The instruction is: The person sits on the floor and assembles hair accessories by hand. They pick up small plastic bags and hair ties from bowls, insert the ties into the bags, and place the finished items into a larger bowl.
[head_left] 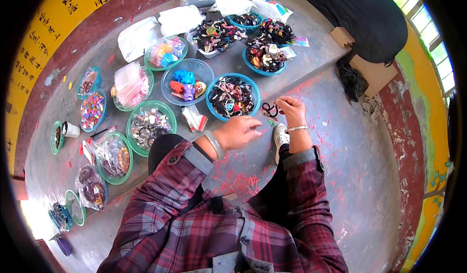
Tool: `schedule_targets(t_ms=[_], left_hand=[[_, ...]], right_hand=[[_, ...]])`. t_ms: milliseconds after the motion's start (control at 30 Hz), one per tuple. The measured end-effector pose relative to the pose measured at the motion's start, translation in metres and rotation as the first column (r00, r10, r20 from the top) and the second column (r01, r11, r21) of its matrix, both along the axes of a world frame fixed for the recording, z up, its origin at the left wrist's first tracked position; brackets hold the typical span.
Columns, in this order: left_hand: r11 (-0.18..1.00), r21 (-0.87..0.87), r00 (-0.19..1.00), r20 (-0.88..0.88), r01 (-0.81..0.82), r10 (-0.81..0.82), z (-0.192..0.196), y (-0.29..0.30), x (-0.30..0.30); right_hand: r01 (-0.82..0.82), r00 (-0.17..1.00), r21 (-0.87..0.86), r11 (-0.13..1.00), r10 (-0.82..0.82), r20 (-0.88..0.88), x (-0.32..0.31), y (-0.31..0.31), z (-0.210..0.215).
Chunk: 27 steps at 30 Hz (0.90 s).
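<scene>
My right hand (292, 111) is raised over the grey floor, its fingers pinched on a dark hair tie (269, 110) that hangs off to their left. My left hand (238, 134) hovers lower and to the left, fingers stretched toward the right hand, and I see nothing in it. Just beyond the left hand stands a blue basket (258, 94) heaped with dark hair ties and small coloured charms. A small white and red packet (194, 118) lies left of that basket.
Several green and blue baskets (173, 122) of hair accessories spread over the raised ledge to the left and ahead. White plastic bags (181, 20) lie behind them. Red scraps (238, 183) litter the floor by my shoe (280, 136). Cardboard (374, 73) and a black bag (351, 78) sit far right.
</scene>
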<state>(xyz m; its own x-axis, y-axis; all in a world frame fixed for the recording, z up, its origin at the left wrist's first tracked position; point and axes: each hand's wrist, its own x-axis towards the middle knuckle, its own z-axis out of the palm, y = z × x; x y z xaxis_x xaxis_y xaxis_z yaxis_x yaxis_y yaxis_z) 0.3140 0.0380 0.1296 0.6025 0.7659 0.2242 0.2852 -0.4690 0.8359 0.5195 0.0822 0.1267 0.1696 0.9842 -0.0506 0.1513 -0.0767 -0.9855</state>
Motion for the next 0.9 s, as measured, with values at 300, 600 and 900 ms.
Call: schedule_targets(t_ms=[300, 600, 900], left_hand=[[0.797, -0.603, 0.840, 0.455, 0.046, 0.295, -0.007, 0.013, -0.007], [0.729, -0.681, 0.862, 0.408, 0.069, 0.300, 0.021, 0.009, -0.010], [0.787, -0.320, 0.729, -0.303, 0.528, -0.613, -0.007, -0.005, -0.006]], right_hand=[[-0.006, 1.000, -0.021, 1.000, 0.006, 0.013, -0.004, 0.000, 0.000], [-0.010, 1.000, -0.020, 1.000, 0.010, -0.016, -0.003, 0.001, -0.002], [-0.003, 1.000, -0.015, 1.000, 0.003, -0.023, -0.001, -0.002, -0.003]])
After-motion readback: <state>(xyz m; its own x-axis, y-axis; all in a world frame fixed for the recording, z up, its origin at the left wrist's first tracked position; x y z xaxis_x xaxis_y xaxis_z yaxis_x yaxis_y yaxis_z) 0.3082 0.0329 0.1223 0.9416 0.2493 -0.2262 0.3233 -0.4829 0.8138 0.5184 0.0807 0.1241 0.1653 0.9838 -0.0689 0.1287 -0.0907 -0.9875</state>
